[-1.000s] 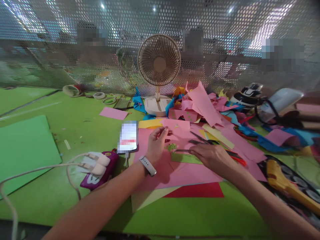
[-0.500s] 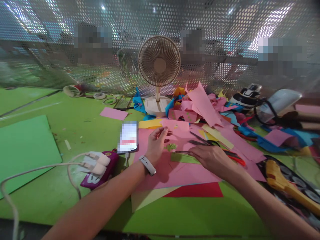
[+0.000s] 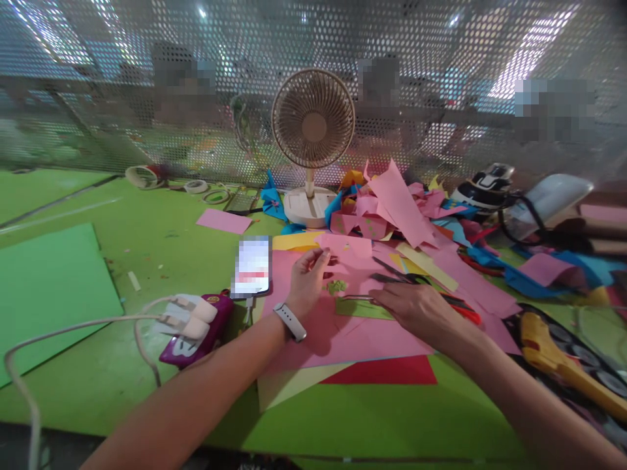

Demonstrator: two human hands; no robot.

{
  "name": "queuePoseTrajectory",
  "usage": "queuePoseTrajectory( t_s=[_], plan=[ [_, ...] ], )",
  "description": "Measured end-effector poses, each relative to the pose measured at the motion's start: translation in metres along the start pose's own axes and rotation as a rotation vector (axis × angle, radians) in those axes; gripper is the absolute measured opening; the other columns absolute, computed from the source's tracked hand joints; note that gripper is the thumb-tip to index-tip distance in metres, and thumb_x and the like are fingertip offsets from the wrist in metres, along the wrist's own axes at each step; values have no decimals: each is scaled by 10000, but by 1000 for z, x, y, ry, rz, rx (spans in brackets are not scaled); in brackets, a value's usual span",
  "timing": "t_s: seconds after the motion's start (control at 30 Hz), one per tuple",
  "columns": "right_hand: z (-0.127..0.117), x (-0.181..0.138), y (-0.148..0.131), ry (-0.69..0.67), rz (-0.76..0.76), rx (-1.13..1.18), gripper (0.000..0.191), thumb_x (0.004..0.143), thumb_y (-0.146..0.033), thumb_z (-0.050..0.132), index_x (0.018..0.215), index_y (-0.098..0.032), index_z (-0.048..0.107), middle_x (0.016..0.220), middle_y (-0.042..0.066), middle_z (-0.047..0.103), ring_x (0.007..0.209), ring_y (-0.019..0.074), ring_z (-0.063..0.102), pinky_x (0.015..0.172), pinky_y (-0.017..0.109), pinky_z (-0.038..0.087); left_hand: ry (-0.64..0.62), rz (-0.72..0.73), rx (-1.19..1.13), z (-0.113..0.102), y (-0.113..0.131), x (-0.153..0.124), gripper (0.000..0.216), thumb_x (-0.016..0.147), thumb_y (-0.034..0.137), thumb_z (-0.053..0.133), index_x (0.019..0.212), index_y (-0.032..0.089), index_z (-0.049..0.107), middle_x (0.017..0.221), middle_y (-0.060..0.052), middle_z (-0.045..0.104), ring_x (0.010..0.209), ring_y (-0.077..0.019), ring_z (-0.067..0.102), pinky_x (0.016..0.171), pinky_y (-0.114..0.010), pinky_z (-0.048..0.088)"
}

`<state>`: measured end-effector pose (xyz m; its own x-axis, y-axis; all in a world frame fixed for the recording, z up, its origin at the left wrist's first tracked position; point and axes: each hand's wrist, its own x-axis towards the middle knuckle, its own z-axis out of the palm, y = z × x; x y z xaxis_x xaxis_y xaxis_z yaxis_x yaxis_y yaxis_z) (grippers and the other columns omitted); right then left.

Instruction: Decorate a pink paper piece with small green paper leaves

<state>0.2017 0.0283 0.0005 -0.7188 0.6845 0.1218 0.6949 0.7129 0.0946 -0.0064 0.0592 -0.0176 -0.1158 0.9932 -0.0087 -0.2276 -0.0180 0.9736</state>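
1. Pinching slim, dark tweezers [image 3: 356, 297] in the right hand [image 3: 416, 307], right of centre in the frame, fingers pressed together around the rear end, tips pointed leftward.
2. Holding the left hand [image 3: 306, 277] curled at the centre of the frame, thumb and fingertip close together, over the pink sheet [image 3: 313, 346]. Cannot tell about any small scrap between them.
3. Find the small green cluster [image 3: 337, 286] at the centre of the frame, on the pink sheet, between the hands and just above the tweezer tips. Too small to make out in detail.
4. Note also a green strip [image 3: 365, 309] just below the tweezers, and dark-bladed scissors [image 3: 392, 269] right of centre, partly hidden behind the right hand.
5. Expect very light, fragile handling from the cluster, apparently of cut paper: easily crushed, bent or blown about. Best to take by an outer edge, with light pressure.
6. Judge the tweezers stiff and light, perhaps slick if metal. Best to grip along the flat arms, well back from the tips.
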Motion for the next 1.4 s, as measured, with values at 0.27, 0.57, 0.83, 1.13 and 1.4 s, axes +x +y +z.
queuePoseTrajectory(
  t_s=[0.27, 0.57, 0.83, 1.13, 1.4],
  plan=[
    [-1, -1, 2, 16, -17, 79, 229, 876, -121, 391, 988, -199, 575, 790, 36, 637, 747, 144, 587, 632, 242, 399, -10, 1, -5, 0, -2, 0, 283, 707, 425, 614, 829, 169, 620, 852, -57, 649, 820, -178, 611, 596, -240, 475],
    [2, 1, 8, 77, 38, 177, 223, 893, -195, 385, 915, -197, 607, 826, 63, 665, 749, 167, 610, 627, 254, 424, -10, -6, -2, -2, -3, 1, 279, 714, 426, 608, 835, 174, 622, 848, -54, 648, 821, -172, 607, 592, -232, 472],
    [-12, 5, 11, 89, 366, 906, 276, 884, -389, 402, 896, -197, 602, 637, -6, 602, 465, 88, 514, 449, 202, 405, -35, 4, 27, 3, 2, -6, 273, 723, 418, 600, 843, 173, 619, 867, -52, 635, 827, -168, 601, 589, -216, 465],
    [-10, 8, 17, 199, 459, 1203, 324, 837, -456, 464, 856, -160, 593, 556, -26, 531, 427, 67, 475, 398, 181, 387, -159, -1, 70, 10, 8, -16, 241, 736, 392, 595, 807, 162, 618, 835, -44, 633, 818, -161, 602, 603, -213, 464],
    [-10, 8, 18, 227, 457, 1178, 306, 853, -437, 441, 788, -162, 559, 544, -28, 523, 442, 74, 488, 400, 173, 391, -233, 42, 150, 10, 5, -19, 221, 794, 362, 539, 861, 165, 614, 859, -51, 630, 821, -148, 585, 638, -217, 466]
  ],
)
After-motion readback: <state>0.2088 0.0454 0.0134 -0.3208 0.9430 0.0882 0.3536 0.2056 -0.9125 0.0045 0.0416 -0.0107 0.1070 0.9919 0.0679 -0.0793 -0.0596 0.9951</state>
